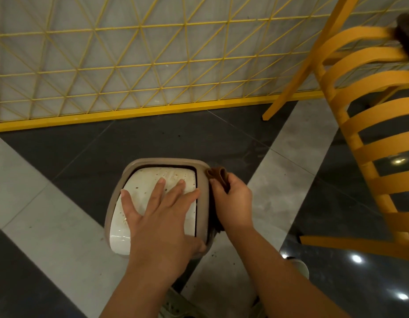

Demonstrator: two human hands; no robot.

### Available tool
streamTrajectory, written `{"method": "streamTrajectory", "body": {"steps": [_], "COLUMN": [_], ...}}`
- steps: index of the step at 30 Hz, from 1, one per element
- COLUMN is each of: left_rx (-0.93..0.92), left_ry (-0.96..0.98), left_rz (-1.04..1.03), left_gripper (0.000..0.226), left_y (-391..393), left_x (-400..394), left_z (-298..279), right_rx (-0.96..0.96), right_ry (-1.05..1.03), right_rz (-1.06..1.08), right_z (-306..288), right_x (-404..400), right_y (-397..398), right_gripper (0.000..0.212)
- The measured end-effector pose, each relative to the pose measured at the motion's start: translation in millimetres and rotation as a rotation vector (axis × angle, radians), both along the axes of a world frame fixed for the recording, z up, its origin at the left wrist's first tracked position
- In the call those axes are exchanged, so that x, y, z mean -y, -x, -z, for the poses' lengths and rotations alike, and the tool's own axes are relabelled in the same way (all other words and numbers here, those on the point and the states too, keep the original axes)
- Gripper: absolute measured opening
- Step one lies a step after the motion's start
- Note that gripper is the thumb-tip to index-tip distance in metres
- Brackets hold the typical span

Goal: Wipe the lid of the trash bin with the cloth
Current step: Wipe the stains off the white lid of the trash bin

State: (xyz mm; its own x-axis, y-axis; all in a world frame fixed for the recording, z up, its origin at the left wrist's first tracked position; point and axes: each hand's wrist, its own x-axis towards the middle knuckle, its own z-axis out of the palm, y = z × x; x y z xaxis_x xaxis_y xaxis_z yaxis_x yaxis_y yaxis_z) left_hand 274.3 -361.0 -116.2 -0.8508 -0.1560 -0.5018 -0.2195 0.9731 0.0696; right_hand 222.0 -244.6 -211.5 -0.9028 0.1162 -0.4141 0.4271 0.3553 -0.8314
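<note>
My left hand (157, 216) lies flat on the lid (153, 203) of the trash bin (204, 193), fingers straight and spread, palm pressing the white panel; it grasps nothing. My right hand (231, 200) curls around a brown cloth (218, 177), pinching it folded against the right outer edge of the bin's rim.

Lid: white, glossy, rounded rectangle, set inside a beige frame with a dark gap along its far and right sides. Brown specks and smears dot the far half and the left edge; a bright reflection sits at the near left corner.

The bin stands on the floor directly below me, at frame centre. Floor (61, 226): polished tiles, dark grey and light grey in diagonal bands, with small dark spots near the bin and ceiling lights mirrored at lower right.

Far side: a yellow wire lattice screen (130, 65) with a solid yellow base rail, well apart from the bin. Right: a yellow slatted chair (369, 138), its leg on the floor near my right forearm. Bare floor lies left of the bin and beyond it.
</note>
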Motion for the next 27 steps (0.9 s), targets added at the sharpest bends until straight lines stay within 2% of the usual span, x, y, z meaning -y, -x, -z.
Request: {"method": "streamTrajectory", "body": {"steps": [3,7,11,14,16,20,23,27], "left_rx": [0.009,0.017,-0.004,-0.028,-0.012,-0.012,-0.016,0.007], "left_ry": [-0.012,0.001,-0.005,-0.025,-0.022,0.042,0.105,0.144], "left_rz": [-0.009,0.009,0.004,-0.005,0.01,0.062,0.102,0.082], "left_gripper": [0.093,0.094,0.092,0.09,0.091,0.093,0.087,0.085], "left_y": [0.8,-0.2,-1.6,-0.1,1.7,-0.5,-7.6,-18.9], "left_x": [1.7,1.0,-0.3,-1.4,-2.4,0.3,3.3,9.6], "left_z": [1.5,0.9,1.3,0.7,-0.7,-4.0,-8.9,-14.4], "right_rx": [0.04,0.099,0.001,0.032,0.14,0.309,0.306,0.326], "right_ry": [0.02,0.049,-0.047,-0.05,0.053,0.212,0.244,0.332], "right_rz": [-0.018,0.027,-0.035,-0.054,-0.049,-0.023,0.082,0.25], "right_z": [-5.9,-10.5,-1.5,-0.7,-2.3,4.3,8.0,7.9], "right_x": [-8.1,-11.0,-4.7,0.7,-1.0,-11.7,-10.6,-4.0], "right_y": [-42.3,-79.3,-36.3,8.9,20.7,10.1,-9.2,-48.7], "right_gripper": [0.009,0.016,0.014,0.012,0.006,0.014,0.013,0.027]}}
